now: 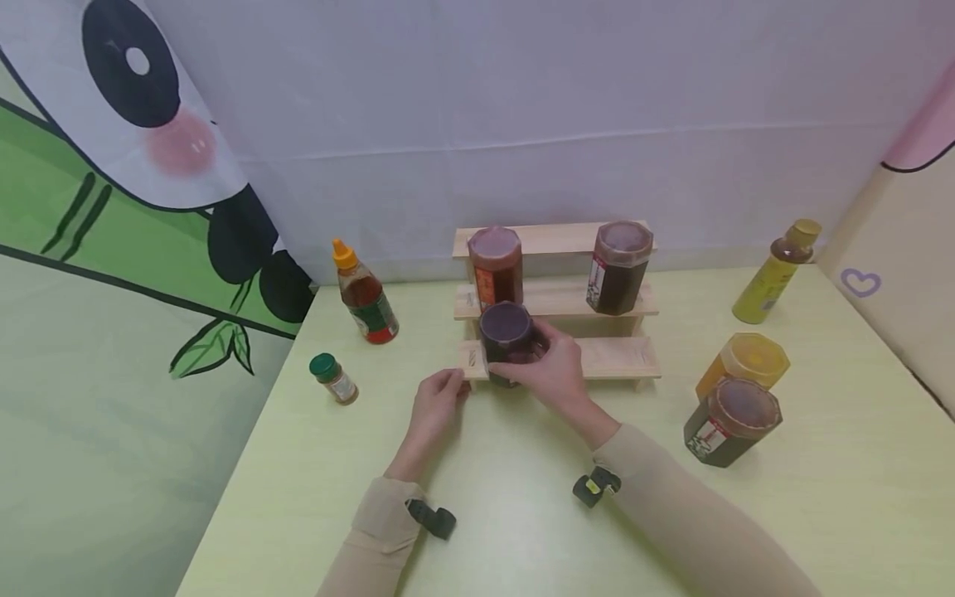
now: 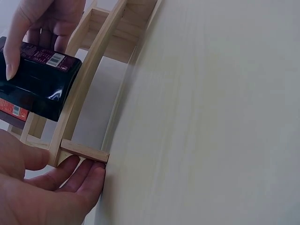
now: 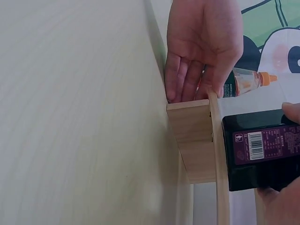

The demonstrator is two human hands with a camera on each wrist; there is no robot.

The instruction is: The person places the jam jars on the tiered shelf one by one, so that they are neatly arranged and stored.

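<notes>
The fingers of the right hand point(image 1: 555, 369) are curling around a dark jar point(image 1: 506, 327), thumb on one side and fingertips on the other, gripping it firmly. The fingers of the left hand point(image 1: 436, 406) are pinching the left end of the wooden rack point(image 1: 612, 358), thumb on the bottom tier's board and the others against its end support. The held jar is sitting at that tier's left end, near its front edge; whether the board is bearing its weight cannot be told. Behind it, a reddish jar point(image 1: 498, 269) is standing on the middle tier, with a second dark jar point(image 1: 619, 269) standing farther right. On the tabletop point(image 1: 522, 506), an orange-capped bottle point(image 1: 368, 303) and a green-capped shaker point(image 1: 334, 379) are standing to the left; a yellow-green bottle point(image 1: 768, 278), a yellow jar point(image 1: 746, 361) and a third dark jar point(image 1: 727, 427) are occupying the right.
</notes>
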